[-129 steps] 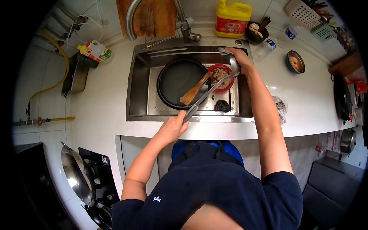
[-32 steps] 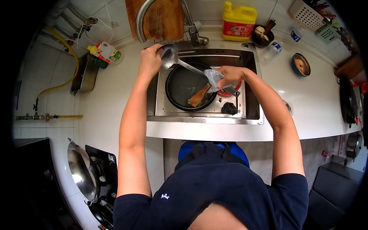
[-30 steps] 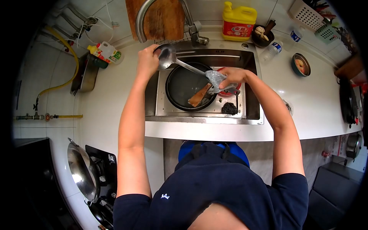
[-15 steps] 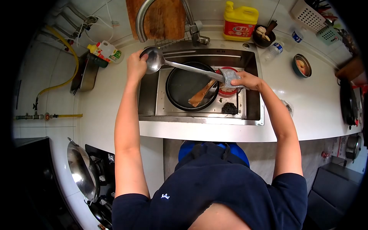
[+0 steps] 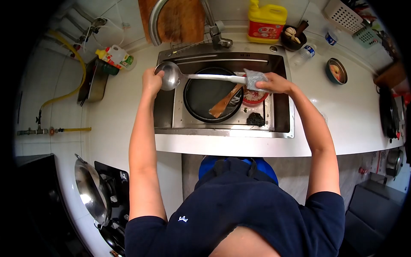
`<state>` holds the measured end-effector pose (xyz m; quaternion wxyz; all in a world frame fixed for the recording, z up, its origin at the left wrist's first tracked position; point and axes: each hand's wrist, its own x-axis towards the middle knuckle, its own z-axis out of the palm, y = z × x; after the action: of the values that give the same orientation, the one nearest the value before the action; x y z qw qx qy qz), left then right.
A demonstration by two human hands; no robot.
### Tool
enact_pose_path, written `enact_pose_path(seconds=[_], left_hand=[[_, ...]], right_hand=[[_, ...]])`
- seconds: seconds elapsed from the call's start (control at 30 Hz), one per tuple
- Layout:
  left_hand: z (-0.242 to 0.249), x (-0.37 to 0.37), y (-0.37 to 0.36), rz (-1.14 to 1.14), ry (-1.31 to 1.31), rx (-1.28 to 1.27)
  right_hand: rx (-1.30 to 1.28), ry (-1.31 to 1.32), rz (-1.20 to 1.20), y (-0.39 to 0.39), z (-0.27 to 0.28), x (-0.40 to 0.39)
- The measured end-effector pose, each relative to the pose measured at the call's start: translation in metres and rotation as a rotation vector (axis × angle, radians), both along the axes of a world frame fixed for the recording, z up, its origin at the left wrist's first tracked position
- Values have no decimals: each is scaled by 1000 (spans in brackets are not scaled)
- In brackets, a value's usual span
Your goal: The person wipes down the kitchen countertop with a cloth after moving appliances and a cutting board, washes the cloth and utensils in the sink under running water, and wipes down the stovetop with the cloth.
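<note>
A long metal ladle (image 5: 205, 77) is held level above the sink (image 5: 171, 131). My left hand (image 5: 151, 81) grips the rim of its bowl. Around the far end of the handle my right hand (image 5: 278, 83) is closed with a grey scouring cloth (image 5: 256, 80) pressed on it. Below the ladle, a black pan (image 5: 205, 100) with liquid in it sits in the sink, and a wooden spatula (image 5: 222, 105) lies slanting in it. Beside the pan are a red bowl (image 5: 255, 99), partly covered by the cloth, and a dark scrubbing pad (image 5: 255, 119).
The faucet (image 5: 155, 25) arches behind the sink, before a wooden cutting board (image 5: 182, 21). A yellow jug (image 5: 266, 23), a dark mortar (image 5: 293, 42), a plastic bottle (image 5: 304, 55) and a small bowl (image 5: 336, 71) stand right. A wok (image 5: 90, 188) is at lower left.
The ladle has turned from sloping down to the right to nearly level. My right hand and the cloth have risen slightly, while the left hand has shifted slightly down-left.
</note>
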<state>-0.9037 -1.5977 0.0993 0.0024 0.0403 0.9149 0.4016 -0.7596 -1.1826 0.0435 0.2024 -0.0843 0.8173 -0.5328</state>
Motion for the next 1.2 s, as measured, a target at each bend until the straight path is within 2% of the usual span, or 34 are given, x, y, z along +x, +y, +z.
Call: enact_pose_path(seconds=[0.07,0.2,0.23,0.33,0.47,0.5,0.6,0.67,0.73,0.8,0.87,0.97,1.07,1.1,1.2], left_hand=[[-12,2,-11,20,-113,117],[3,32,2,15,-356,371],[4,38,4,11,-392,394],[-2,57,9,-17,-469,493],[-15,88,20,-27,-581,667],[-22,94,21,-27,-599,760],[-37,114,30,3,-598,1001],[-46,123,36,39,-584,1062],[-58,129,44,21,-553,1032],[-63,139,57,42,-514,1064],[-62,149,71,26,-472,1122],[-71,153,86,-44,-368,1020],[-36,164,100,35,-480,957],[-38,161,98,44,-549,975],[-39,161,84,53,-557,979]], right_hand=[[-175,-130,-83,9,1,3],[-239,-222,-268,15,-7,0],[-310,-126,-420,7,-14,-1],[-514,-109,-1002,-6,-18,-10],[-902,48,-1310,-3,-46,-22],[-933,26,-1345,-9,-40,-21],[-1321,128,-1279,-32,-39,-22],[-1401,186,-1127,-53,-31,-21],[-1481,133,-1095,-84,-6,-17],[-1487,173,-1026,-101,-16,-25],[-1385,221,-1049,-124,-17,-30],[-1171,246,-1026,-161,-12,-24],[-1047,142,-1022,-197,-13,-13],[-961,128,-990,-201,-17,-11],[-955,80,-1010,-205,-27,-12]])
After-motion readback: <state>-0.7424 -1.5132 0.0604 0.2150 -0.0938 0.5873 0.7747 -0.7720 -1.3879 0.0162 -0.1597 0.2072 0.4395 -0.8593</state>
